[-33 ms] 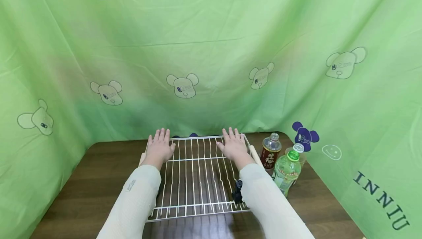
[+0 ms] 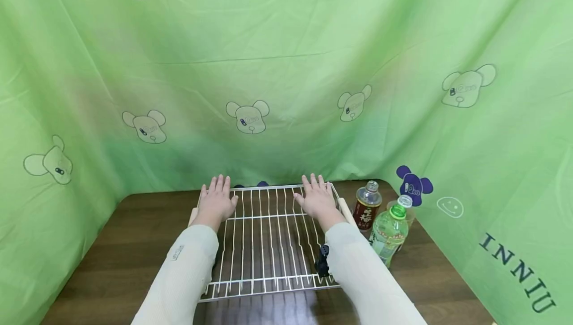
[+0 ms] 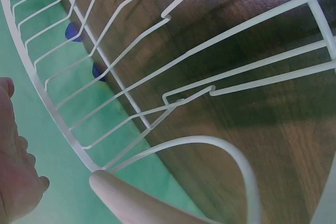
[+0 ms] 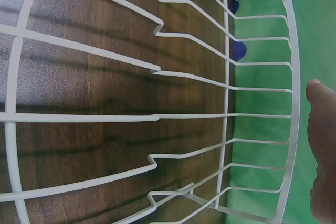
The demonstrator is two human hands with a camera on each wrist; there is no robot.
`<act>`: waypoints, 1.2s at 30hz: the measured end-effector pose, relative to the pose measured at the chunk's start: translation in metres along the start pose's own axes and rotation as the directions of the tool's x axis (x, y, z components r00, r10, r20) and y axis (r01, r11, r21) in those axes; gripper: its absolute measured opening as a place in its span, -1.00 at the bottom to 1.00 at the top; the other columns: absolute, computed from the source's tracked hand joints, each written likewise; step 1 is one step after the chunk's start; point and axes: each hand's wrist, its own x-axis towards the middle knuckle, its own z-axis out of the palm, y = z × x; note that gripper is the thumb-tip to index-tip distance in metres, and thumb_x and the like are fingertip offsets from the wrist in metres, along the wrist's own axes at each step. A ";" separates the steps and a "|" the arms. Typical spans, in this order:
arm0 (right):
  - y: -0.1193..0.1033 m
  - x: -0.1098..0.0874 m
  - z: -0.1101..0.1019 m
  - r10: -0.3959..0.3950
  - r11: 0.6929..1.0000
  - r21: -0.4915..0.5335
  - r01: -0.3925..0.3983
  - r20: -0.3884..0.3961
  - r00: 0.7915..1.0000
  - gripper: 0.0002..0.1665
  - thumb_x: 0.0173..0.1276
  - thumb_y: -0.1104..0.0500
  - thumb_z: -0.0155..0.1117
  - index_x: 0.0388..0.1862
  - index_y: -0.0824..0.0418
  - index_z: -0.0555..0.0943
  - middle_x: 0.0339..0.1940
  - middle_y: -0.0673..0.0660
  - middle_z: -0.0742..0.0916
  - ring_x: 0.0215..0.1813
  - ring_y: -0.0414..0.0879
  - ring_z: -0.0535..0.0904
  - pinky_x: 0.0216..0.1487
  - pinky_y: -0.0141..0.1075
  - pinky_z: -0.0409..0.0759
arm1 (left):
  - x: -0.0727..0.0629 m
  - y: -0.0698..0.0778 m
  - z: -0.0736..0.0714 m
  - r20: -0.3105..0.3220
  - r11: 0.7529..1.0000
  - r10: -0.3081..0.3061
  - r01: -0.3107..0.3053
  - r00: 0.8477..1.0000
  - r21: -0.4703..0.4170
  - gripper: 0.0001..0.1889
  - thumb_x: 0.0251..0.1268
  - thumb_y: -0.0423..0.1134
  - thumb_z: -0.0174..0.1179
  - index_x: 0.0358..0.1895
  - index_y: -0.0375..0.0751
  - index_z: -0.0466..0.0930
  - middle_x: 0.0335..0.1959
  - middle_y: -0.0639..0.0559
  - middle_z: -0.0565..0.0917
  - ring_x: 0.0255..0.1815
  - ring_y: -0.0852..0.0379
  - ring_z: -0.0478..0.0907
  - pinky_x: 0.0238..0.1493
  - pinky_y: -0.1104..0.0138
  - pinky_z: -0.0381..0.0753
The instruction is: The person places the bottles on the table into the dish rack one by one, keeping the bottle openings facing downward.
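A white wire rack [image 2: 252, 217] with pale side handles [image 2: 347, 213] stands on the brown wooden table. Over its far left corner is my left hand [image 2: 216, 204], palm down, fingers straight and a little spread. My right hand [image 2: 319, 202] lies the same way over the far right part, thumb pointing inward. Neither hand holds anything. In the left wrist view the left hand [image 3: 18, 166] shows at the left edge, apart from the rack's rim [image 3: 52, 100]. The right wrist view has part of the right hand [image 4: 323, 145] just beyond the rim [image 4: 295, 77].
Right of the rack stand a dark-red-labelled bottle [image 2: 367, 208] and a green bottle [image 2: 388, 233], with another clear container [image 2: 406, 202] partly hidden behind. A green printed cloth [image 2: 286, 66] hangs around the brown table [image 2: 121, 245] at the back and sides. A black device [image 2: 322, 261] is on the right wrist.
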 end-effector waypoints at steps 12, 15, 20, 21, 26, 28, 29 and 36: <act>0.000 -0.009 -0.019 -0.040 0.992 0.115 0.054 -0.128 0.991 -0.10 0.48 -0.23 -0.06 0.60 0.18 -0.01 0.59 0.39 0.09 0.60 0.31 -0.11 0.56 0.18 -0.13 | -0.015 -0.031 -0.028 -0.028 0.987 0.008 -0.012 1.000 -0.163 -0.22 0.54 0.02 -0.24 0.56 -0.34 -0.35 0.59 -0.32 -0.30 0.60 -0.30 -0.38 0.53 -0.19 -0.35; 0.003 -0.018 -0.031 -0.046 0.975 0.207 0.086 -0.189 0.981 -0.08 0.44 -0.20 0.05 0.59 0.20 0.03 0.57 0.39 0.16 0.58 0.33 -0.01 0.53 0.20 -0.02 | -0.022 -0.045 -0.037 -0.050 0.968 0.027 -0.038 0.998 -0.247 -0.20 0.52 -0.01 -0.20 0.54 -0.44 -0.34 0.57 -0.40 -0.31 0.58 -0.37 -0.37 0.52 -0.20 -0.31; 0.011 -0.039 -0.051 -0.036 0.909 0.397 0.126 -0.226 0.973 -0.06 0.42 -0.15 0.14 0.59 0.19 0.01 0.57 0.34 0.20 0.55 0.31 0.09 0.50 0.20 0.10 | -0.039 -0.069 -0.042 -0.083 0.918 0.057 -0.085 0.995 -0.388 -0.20 0.52 -0.07 -0.16 0.50 -0.57 -0.32 0.54 -0.51 -0.29 0.55 -0.45 -0.34 0.52 -0.19 -0.26; 0.013 -0.043 -0.054 -0.030 0.896 0.427 0.124 -0.222 0.975 -0.05 0.42 -0.16 0.14 0.60 0.17 0.00 0.58 0.33 0.18 0.55 0.30 0.09 0.50 0.20 0.10 | -0.042 -0.073 -0.042 -0.086 0.904 0.057 -0.088 0.995 -0.417 -0.20 0.53 -0.08 -0.15 0.50 -0.58 -0.32 0.54 -0.51 -0.28 0.55 -0.45 -0.34 0.52 -0.18 -0.26; 0.023 -0.062 -0.068 -0.006 0.859 0.497 0.120 -0.224 0.975 -0.03 0.42 -0.17 0.15 0.62 0.11 -0.05 0.58 0.36 0.15 0.53 0.34 0.12 0.44 0.27 0.14 | -0.058 -0.088 -0.036 -0.091 0.842 0.044 -0.085 0.995 -0.532 -0.22 0.52 -0.14 -0.13 0.52 -0.51 -0.34 0.56 -0.45 -0.28 0.56 -0.40 -0.34 0.52 -0.19 -0.24; 0.026 -0.069 -0.072 0.002 0.842 0.525 0.124 -0.233 0.972 -0.04 0.43 -0.14 0.15 0.62 0.12 -0.06 0.58 0.37 0.15 0.53 0.33 0.11 0.44 0.28 0.13 | -0.063 -0.091 -0.032 -0.095 0.820 0.035 -0.083 0.995 -0.567 -0.22 0.52 -0.17 -0.11 0.53 -0.47 -0.34 0.57 -0.42 -0.28 0.57 -0.37 -0.33 0.53 -0.19 -0.22; 0.027 -0.073 -0.074 0.001 0.831 0.540 0.134 -0.242 0.970 -0.04 0.44 -0.12 0.15 0.61 0.13 -0.06 0.57 0.37 0.15 0.54 0.32 0.09 0.46 0.26 0.13 | -0.066 -0.093 -0.031 -0.094 0.809 0.028 -0.078 0.995 -0.583 -0.22 0.52 -0.18 -0.11 0.54 -0.45 -0.35 0.58 -0.41 -0.28 0.57 -0.37 -0.32 0.53 -0.18 -0.21; 0.039 -0.100 -0.088 0.005 0.764 0.617 0.190 -0.301 0.954 -0.02 0.44 -0.05 0.19 0.61 0.18 -0.10 0.57 0.38 0.16 0.56 0.29 0.07 0.52 0.16 0.09 | -0.081 -0.099 -0.014 -0.062 0.729 -0.016 -0.030 0.998 -0.684 -0.22 0.53 -0.19 -0.09 0.56 -0.36 -0.38 0.58 -0.41 -0.23 0.55 -0.43 -0.20 0.51 -0.19 -0.09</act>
